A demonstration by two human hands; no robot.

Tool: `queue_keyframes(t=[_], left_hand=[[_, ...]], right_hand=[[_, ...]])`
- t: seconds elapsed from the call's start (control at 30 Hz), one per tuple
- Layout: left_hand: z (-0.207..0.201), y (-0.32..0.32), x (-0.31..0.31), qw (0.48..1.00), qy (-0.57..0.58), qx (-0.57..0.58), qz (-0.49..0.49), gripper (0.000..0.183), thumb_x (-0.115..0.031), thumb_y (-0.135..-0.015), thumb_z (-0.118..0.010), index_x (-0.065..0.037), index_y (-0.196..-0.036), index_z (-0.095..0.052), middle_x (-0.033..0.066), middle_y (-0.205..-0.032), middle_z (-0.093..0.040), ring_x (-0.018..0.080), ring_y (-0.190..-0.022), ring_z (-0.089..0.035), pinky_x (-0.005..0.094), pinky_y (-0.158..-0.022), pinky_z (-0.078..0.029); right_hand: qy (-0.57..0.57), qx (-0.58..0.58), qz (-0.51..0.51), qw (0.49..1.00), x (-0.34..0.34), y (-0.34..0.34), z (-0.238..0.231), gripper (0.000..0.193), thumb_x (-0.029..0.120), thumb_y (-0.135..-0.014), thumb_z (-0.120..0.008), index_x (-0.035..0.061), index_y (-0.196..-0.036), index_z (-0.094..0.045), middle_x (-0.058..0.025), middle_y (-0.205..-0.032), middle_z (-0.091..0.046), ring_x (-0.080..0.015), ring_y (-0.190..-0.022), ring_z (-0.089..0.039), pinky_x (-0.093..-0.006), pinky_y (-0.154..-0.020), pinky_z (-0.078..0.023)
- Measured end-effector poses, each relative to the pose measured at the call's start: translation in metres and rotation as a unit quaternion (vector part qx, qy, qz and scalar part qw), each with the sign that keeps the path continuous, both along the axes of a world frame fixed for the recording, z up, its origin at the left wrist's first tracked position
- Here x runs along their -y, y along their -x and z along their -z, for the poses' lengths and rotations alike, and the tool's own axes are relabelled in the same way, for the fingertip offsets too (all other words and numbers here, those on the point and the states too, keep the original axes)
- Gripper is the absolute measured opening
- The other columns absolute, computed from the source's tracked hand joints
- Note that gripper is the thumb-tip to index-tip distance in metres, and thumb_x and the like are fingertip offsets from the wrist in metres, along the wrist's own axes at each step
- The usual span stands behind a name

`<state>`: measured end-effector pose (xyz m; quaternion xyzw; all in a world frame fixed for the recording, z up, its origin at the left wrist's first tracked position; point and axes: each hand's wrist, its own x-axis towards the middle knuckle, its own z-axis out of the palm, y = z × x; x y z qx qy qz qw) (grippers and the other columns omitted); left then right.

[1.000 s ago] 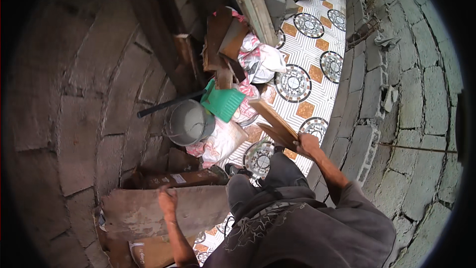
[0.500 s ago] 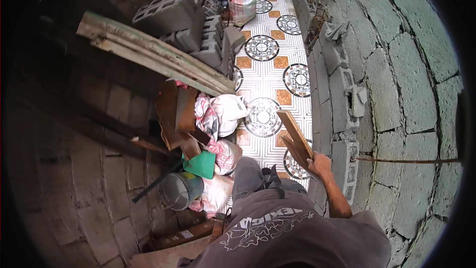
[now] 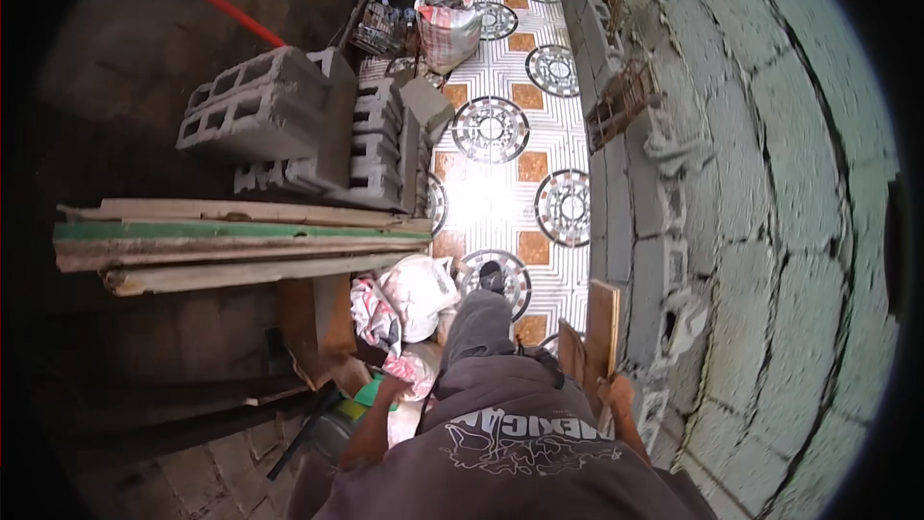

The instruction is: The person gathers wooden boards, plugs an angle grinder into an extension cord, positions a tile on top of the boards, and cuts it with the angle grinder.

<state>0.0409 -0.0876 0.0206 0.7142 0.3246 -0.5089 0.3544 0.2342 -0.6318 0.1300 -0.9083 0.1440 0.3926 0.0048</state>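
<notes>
My right hand (image 3: 617, 391) is closed around the lower end of a wooden board (image 3: 603, 320). A shorter brown piece of wood (image 3: 572, 354) stands up beside it, close to my leg. Both are near the low grey block wall on my right. My left hand (image 3: 392, 391) hangs at my left side, over a green plastic piece (image 3: 369, 392) and by a white-and-pink sack (image 3: 420, 366). Its fingers are too unclear to make out.
Long timber planks (image 3: 241, 243) jut out on the left, with hollow concrete blocks (image 3: 260, 101) stacked beyond. A filled white sack (image 3: 419, 294) lies by my leg; another sack (image 3: 449, 34) stands farther along the tiled floor (image 3: 500, 183). A rough block wall (image 3: 770, 279) rises at right.
I have stepped forward, and a foot now shows ahead on the tiles. My left forearm and hand have come into view. The board in my right hand has turned more upright.
</notes>
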Motion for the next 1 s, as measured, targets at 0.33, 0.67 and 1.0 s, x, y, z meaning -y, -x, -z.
queue_keyframes(t=[0.33,0.67,1.0], left_hand=[[-0.062,-0.547,-0.101,0.79,-0.146,0.593,0.046,0.033,-0.026,-0.069,-0.075,0.001,-0.086,-0.07,0.0256,-0.088,-0.065,0.0399,-0.089,-0.063,0.0424,-0.085,-0.049],[-0.021,-0.654,-0.174,0.964,-0.128,0.233,-0.029,0.032,-0.035,-0.072,-0.069,-0.003,-0.071,-0.068,0.0175,-0.067,-0.064,0.0321,-0.062,-0.063,0.0425,-0.057,-0.047],[0.019,-0.672,-0.112,0.958,-0.094,0.212,0.17,0.031,-0.031,-0.084,-0.048,-0.013,-0.068,-0.067,0.008,-0.072,-0.067,0.0272,-0.069,-0.066,0.0435,-0.066,-0.05]], right_hand=[[0.016,0.003,0.035,0.999,-0.079,-0.231,-0.01,0.043,0.041,-0.078,-0.065,0.0092,-0.107,-0.064,-0.0165,-0.098,-0.068,-0.0365,-0.093,-0.064,-0.045,-0.076,-0.052],[-0.088,0.071,-0.023,0.993,-0.149,-0.547,0.047,0.039,0.042,-0.078,-0.065,0.0059,-0.093,-0.066,-0.0211,-0.087,-0.066,-0.0376,-0.084,-0.065,-0.047,-0.071,-0.052],[-0.076,0.151,-0.093,0.981,-0.28,-0.916,0.011,0.044,0.042,-0.073,-0.07,0.0023,-0.09,-0.064,-0.0223,-0.078,-0.065,-0.0401,-0.079,-0.064,-0.0465,-0.064,-0.052]])
